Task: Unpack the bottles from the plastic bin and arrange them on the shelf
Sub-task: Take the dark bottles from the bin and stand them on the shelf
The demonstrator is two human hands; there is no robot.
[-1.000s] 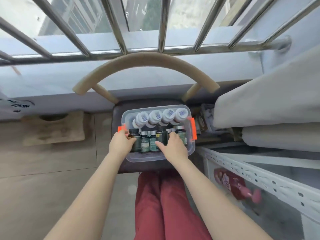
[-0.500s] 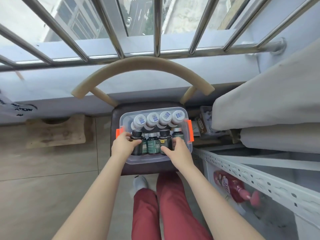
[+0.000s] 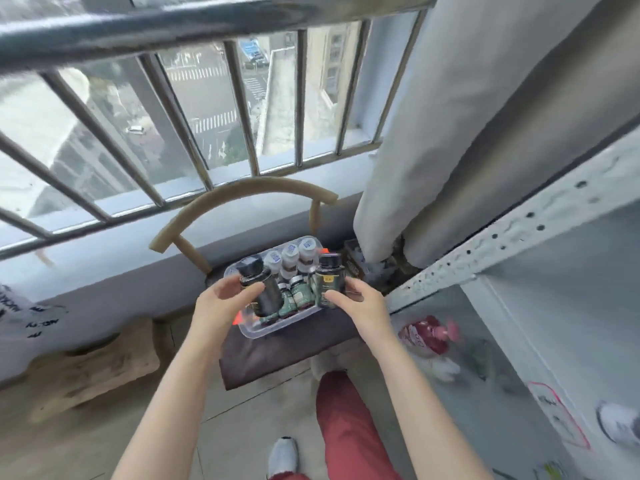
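A barred window (image 3: 207, 109) fills the far side of the room, with a grey curtain (image 3: 467, 133) hanging at its right and the white perforated shelf (image 3: 512, 237) running along the right wall, a blurred red package (image 3: 427, 336) lying on its lower level. Below the window stands a chair (image 3: 277, 348) with a curved wooden back and a dark seat, and on that seat rests the clear plastic bin (image 3: 263, 329). Inside the bin, white-capped bottles (image 3: 290, 252) line the far side and green-labelled bottles (image 3: 294, 296) stand nearer. The person's left hand (image 3: 221, 303) is raised over the left part of the bin, fingers curled around a dark bottle (image 3: 261, 287) with a black cap; the thumb and fingertips press its side just below the cap, and the bottle rises tilted above the fingers, its lower end over the bin. The right hand (image 3: 360, 303) sits at the bin's right edge, fingers wrapped around a second dark bottle with a yellow label (image 3: 329, 282); the thumb lies across its lower front while the other fingers close behind it, so cap and label stand clear above the hand. Both bottles are just beside each other, with the green-labelled ones between them lower down.
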